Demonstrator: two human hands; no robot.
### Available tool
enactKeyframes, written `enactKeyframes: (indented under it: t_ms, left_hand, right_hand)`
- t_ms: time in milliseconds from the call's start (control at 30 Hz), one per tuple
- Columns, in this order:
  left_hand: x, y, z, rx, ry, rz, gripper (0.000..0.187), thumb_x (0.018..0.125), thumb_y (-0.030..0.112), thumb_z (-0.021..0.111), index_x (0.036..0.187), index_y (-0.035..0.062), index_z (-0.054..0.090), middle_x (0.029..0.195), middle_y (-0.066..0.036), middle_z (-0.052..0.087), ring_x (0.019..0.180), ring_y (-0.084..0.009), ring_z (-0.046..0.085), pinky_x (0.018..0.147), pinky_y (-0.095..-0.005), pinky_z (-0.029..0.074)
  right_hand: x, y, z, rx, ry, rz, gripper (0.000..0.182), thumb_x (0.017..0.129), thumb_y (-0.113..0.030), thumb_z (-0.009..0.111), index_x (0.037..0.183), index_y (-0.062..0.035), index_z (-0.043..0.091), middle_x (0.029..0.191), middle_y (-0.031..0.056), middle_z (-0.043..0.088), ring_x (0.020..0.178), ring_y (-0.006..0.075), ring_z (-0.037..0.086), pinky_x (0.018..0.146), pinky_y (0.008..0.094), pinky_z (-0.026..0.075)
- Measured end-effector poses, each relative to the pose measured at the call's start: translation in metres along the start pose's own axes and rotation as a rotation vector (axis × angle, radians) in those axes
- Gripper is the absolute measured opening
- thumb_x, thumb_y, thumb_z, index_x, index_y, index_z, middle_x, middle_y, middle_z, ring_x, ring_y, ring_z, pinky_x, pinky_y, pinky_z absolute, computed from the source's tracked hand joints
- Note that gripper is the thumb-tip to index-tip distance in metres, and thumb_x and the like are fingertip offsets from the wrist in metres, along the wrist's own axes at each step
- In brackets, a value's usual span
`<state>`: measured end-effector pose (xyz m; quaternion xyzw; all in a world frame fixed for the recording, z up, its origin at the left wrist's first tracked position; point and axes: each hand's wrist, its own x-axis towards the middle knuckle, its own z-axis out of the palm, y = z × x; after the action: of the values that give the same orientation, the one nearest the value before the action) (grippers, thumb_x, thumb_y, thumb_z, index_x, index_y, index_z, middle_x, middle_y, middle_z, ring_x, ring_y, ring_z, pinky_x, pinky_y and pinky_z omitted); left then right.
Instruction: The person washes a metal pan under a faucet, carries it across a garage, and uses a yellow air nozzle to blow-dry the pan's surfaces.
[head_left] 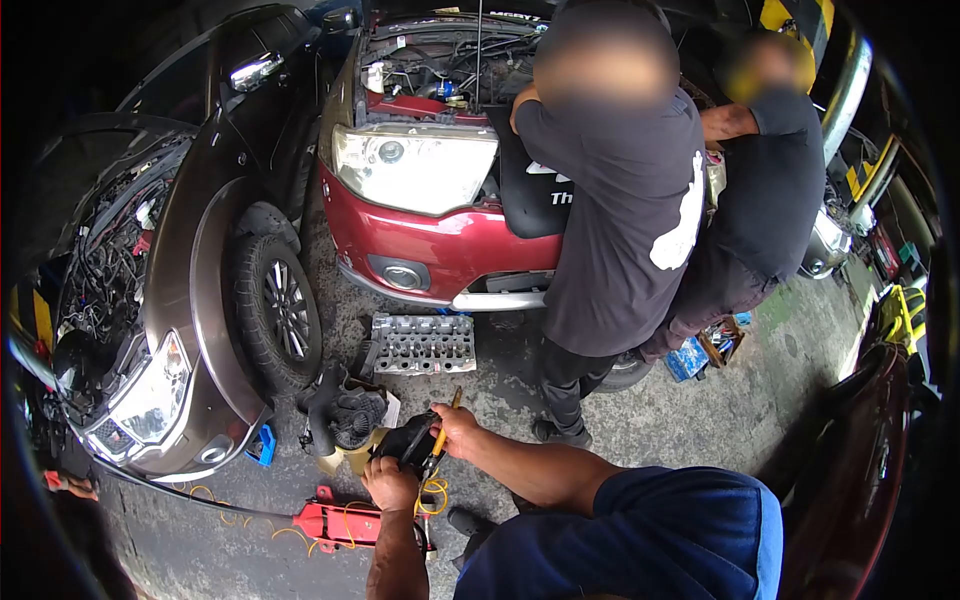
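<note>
- Left hand (390, 484): at 6 o'clock in the view, fingers curled onto the underside of a black part (408, 441); grip closed on it.
- Right hand (455, 428): just at 3 o'clock of the black part, fist closed around a yellow-handled tool (441, 432) whose shaft slants up toward 12 o'clock. The hands are close together, one on each side of the part.
- Black part: matte, rounded and bulky, held above the concrete floor (700, 420); its exact form cannot be told.
- Red floor jack (340, 522): painted metal, flat on the floor at 7 o'clock of the hands, with a thin yellow cord (290, 532) looped beside it.
- Cylinder head (424, 343): grey cast metal, rectangular, pitted with holes, lying at 12 o'clock of the hands, just beside the red car (440, 235) bumper.
- Open room: bare rough concrete lies toward 3 o'clock. The brown car (200, 240) wheel closes off 10 o'clock.
- Two people (625, 200) in dark shirts lean into the red car's open engine bay at 1 o'clock.
</note>
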<state>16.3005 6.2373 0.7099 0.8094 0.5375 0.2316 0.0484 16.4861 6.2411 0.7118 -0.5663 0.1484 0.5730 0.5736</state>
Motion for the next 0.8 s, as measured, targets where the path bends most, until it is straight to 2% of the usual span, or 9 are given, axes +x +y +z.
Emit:
enactKeyframes:
  t_ms: [67,200,233,433,533,567,667,700,800]
  left_hand:
    - [-0.011,-0.006,0.001,-0.011,0.001,-0.009,0.015,0.069,0.017,0.07,0.08,0.0112,0.062,0.091,-0.01,0.064,0.095,-0.0351,0.059,0.083,-0.0521,0.044]
    - [-0.036,-0.023,0.005,-0.031,-0.006,-0.061,0.014,0.068,0.015,0.07,0.078,0.0107,0.061,0.088,-0.009,0.062,0.093,-0.0359,0.058,0.082,-0.0531,0.043]
    - [-0.045,-0.031,0.009,-0.035,-0.011,-0.076,0.013,0.068,0.014,0.069,0.077,0.0105,0.06,0.087,-0.009,0.062,0.093,-0.0361,0.057,0.082,-0.0533,0.043]
    - [-0.07,-0.043,0.023,-0.106,-0.006,-0.27,0.013,0.065,0.008,0.067,0.073,0.0096,0.057,0.089,-0.012,0.06,0.098,-0.0396,0.054,0.085,-0.0554,0.042]
    - [-0.074,-0.039,0.038,-0.069,0.149,-0.375,0.02,0.064,0.006,0.068,0.081,0.0081,0.058,0.1,-0.016,0.057,0.102,-0.0408,0.052,0.088,-0.0563,0.042]
    - [-0.072,-0.026,0.034,-0.077,0.15,-0.553,0.042,0.066,0.007,0.072,0.105,0.0054,0.056,0.111,-0.019,0.053,0.109,-0.0431,0.049,0.094,-0.0572,0.041]
    - [-0.073,0.004,0.036,-0.136,0.253,-0.809,0.064,0.071,0.005,0.075,0.127,0.0042,0.044,0.121,-0.022,0.05,0.111,-0.0395,0.051,0.095,-0.0557,0.041]
    - [-0.08,0.001,0.041,-0.492,0.181,-0.872,0.071,0.081,0.017,0.073,0.139,0.005,0.034,0.128,-0.017,0.048,0.116,-0.0335,0.049,0.1,-0.0522,0.04]
    - [-0.083,0.019,0.038,-1.27,0.147,-1.367,0.064,0.091,0.038,0.065,0.14,0.0079,0.037,0.134,-0.014,0.045,0.116,-0.0274,0.049,0.103,-0.046,0.039]
  right_hand:
    - [0.007,0.006,-0.003,-0.039,-0.071,0.05,0.022,0.089,-0.028,0.072,0.094,-0.0095,0.06,0.085,0.0053,0.056,0.076,0.0179,0.056,0.067,0.0317,0.053]
    - [-0.007,0.025,0.003,-0.153,-0.044,-0.041,0.013,0.084,-0.011,0.068,0.088,-0.0036,0.058,0.08,0.006,0.053,0.065,0.0179,0.054,0.059,0.0327,0.052]
    - [-0.014,0.031,0.006,-0.184,0.022,-0.111,0.014,0.08,-0.008,0.071,0.073,-0.0034,0.059,0.069,0.0044,0.057,0.056,0.0162,0.054,0.051,0.0317,0.047]
    - [-0.029,0.048,0.006,-0.411,0.0,-0.196,0.015,0.078,-0.007,0.071,0.081,-0.0012,0.058,0.074,0.0055,0.058,0.061,0.0171,0.057,0.052,0.0337,0.051]
    - [-0.024,0.044,0.006,-0.38,-0.016,-0.204,0.015,0.078,-0.006,0.07,0.084,-0.0017,0.057,0.076,0.0056,0.057,0.061,0.0175,0.057,0.053,0.0344,0.051]
    - [-0.02,0.043,0.007,-0.352,-0.021,-0.215,0.014,0.078,-0.005,0.069,0.084,-0.0017,0.057,0.075,0.0057,0.057,0.061,0.0176,0.056,0.052,0.0347,0.05]
    - [-0.011,0.035,0.006,-0.298,0.026,-0.222,0.013,0.078,-0.003,0.068,0.084,-0.0026,0.057,0.074,0.0061,0.056,0.058,0.0188,0.055,0.05,0.0362,0.048]
    - [-0.011,0.03,0.003,-0.294,0.006,-0.223,0.012,0.078,-0.002,0.066,0.083,-0.0039,0.055,0.072,0.0061,0.054,0.057,0.0203,0.053,0.048,0.0375,0.046]
    - [0.002,0.025,-0.008,-0.256,-0.05,-0.202,0.014,0.078,0.0,0.065,0.085,-0.0054,0.054,0.071,0.0055,0.051,0.055,0.0204,0.051,0.047,0.0376,0.045]
